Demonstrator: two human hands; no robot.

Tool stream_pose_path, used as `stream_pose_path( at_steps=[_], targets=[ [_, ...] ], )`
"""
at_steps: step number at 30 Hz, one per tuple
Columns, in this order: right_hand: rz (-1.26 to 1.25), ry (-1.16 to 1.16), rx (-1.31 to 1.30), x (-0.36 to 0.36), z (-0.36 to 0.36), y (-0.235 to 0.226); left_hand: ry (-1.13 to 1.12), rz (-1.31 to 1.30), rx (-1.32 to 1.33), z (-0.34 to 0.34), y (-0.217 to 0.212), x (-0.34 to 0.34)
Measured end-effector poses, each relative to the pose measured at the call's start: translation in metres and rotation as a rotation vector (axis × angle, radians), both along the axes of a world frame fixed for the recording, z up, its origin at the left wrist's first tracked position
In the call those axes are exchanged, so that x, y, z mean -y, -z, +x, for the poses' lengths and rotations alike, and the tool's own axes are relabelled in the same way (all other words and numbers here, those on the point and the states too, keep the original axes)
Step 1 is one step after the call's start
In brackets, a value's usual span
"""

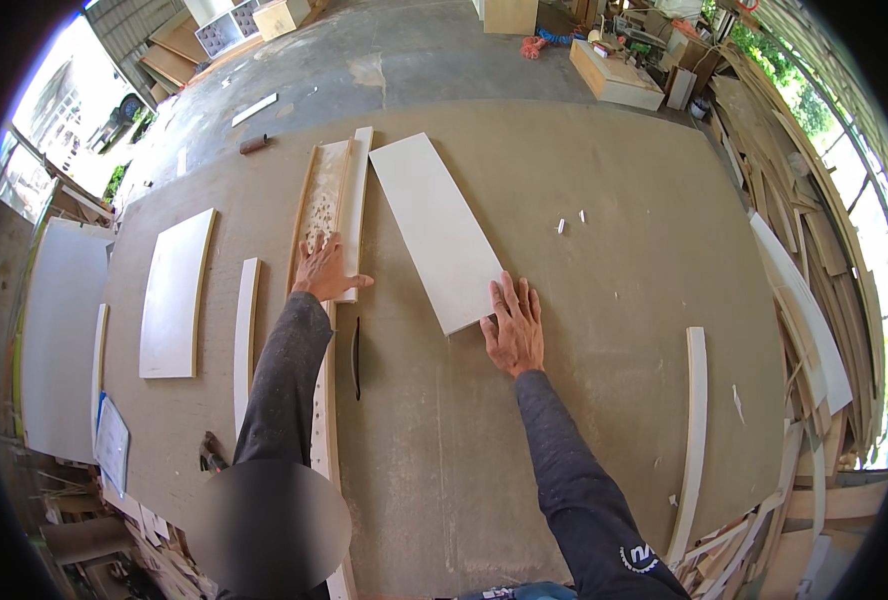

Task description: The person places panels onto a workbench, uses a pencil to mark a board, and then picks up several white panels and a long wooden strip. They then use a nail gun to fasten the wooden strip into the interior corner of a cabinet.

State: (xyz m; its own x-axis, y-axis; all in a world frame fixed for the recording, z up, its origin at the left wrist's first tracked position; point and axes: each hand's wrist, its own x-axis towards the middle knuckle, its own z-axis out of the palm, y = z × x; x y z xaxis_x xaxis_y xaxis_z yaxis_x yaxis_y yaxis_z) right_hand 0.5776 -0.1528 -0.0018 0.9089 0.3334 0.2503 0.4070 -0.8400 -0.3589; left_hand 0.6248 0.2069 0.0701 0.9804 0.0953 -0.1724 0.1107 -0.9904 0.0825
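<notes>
- White board (pixel 432 230): lies flat on the brown worktable (pixel 604 400), ahead of the person and slightly right of the tray; set at a slant, far end leaning left, near corner pointing toward the person.
- Right hand (pixel 517 325): at the board's near right corner; fingers extended, slightly parted, fingertips at the long edge; thumb out toward the near end; firmness of contact cannot be told.
- Shallow wooden tray (pixel 325 195): left of the board, light-rimmed, small brown specks or bits over its floor; the nature of these cannot be told.
- Left hand (pixel 322 268): palm down over the tray's near part; fingers spread, thumb stretched right across the white strip (pixel 362 170) that runs alongside the tray; nothing pinched.
- Long strip with holes (pixel 325 430): runs toward the person, beside the left forearm; a blurred disc hides part of that forearm.
- Dark curved piece (pixel 357 358): just right of the long strip.
- Two small white pegs (pixel 562 226): right of the board, well apart from it.
- Left of the tray: a narrow white length (pixel 247 340) and a wider white panel (pixel 177 295); a brown cylinder (pixel 255 145) near the far edge.
- Right side: a pale bar (pixel 694 440) on the tabletop; stacked timber (pixel 814 230) beyond.
</notes>
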Motion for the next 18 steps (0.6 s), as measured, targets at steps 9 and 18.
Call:
stream_pose_path(
  at_steps=[9,18],
  targets=[
    [0.021,-0.023,0.006,-0.005,0.001,-0.001,-0.274,-0.18,0.047,0.015,0.002,-0.003],
    [0.008,-0.02,0.016,-0.001,0.001,0.001,-0.16,-0.077,0.343,-0.093,-0.035,-0.121]
  ],
)
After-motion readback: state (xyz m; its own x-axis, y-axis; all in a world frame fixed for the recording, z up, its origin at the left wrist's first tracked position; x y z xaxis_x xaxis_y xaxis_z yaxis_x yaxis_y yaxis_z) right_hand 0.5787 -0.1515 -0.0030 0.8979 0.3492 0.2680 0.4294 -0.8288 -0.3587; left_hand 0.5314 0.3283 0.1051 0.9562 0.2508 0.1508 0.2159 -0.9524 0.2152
